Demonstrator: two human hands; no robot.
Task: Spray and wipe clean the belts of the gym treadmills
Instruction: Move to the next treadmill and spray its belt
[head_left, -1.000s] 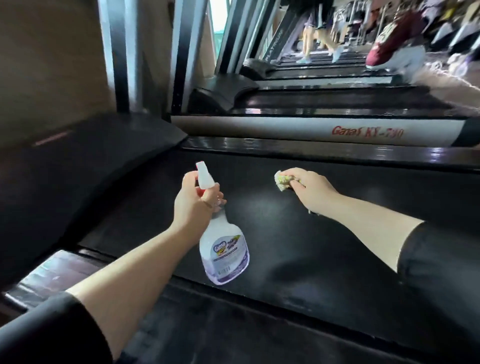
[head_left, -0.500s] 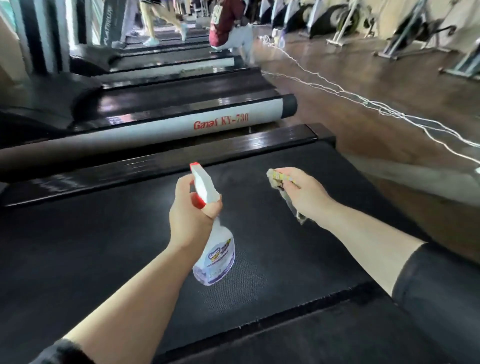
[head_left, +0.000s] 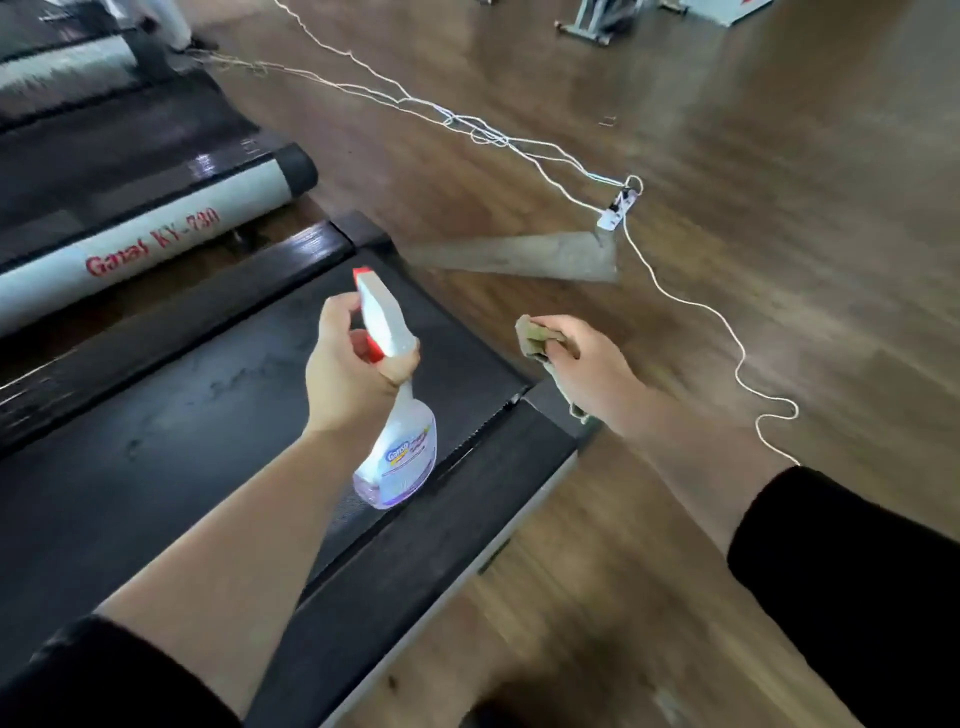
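Head camera, middle of the frame: what is the left hand (head_left: 353, 379) doing?

It grips the spray bottle (head_left: 400, 452) by the neck, fingers curled round it and one finger on the red trigger. The white nozzle points toward the top of the frame, and the clear body with its label hangs toward the bottom.

And where is the belt (head_left: 182, 415)?

It runs as a black band from the lower left up to the centre. The bottle is held above its rear end, not touching it. A few faint pale marks show on the surface left of the hand.

What about the right hand (head_left: 592, 374)?

It is right of centre, closed round a crumpled olive cloth (head_left: 535, 338). One bunch sticks out past the fingers and a tail hangs below the palm. That hand is over the wooden floor (head_left: 753, 338), just beside the treadmill's rear corner and off the belt.

Anything else around?

In the upper left is a second treadmill (head_left: 145, 244) with a grey side rail and red lettering. White cables (head_left: 519, 140) trail across the floor to a power strip (head_left: 615, 208) in the upper middle. Both forearms are bare, with black sleeves (head_left: 857, 571) at the lower edge.
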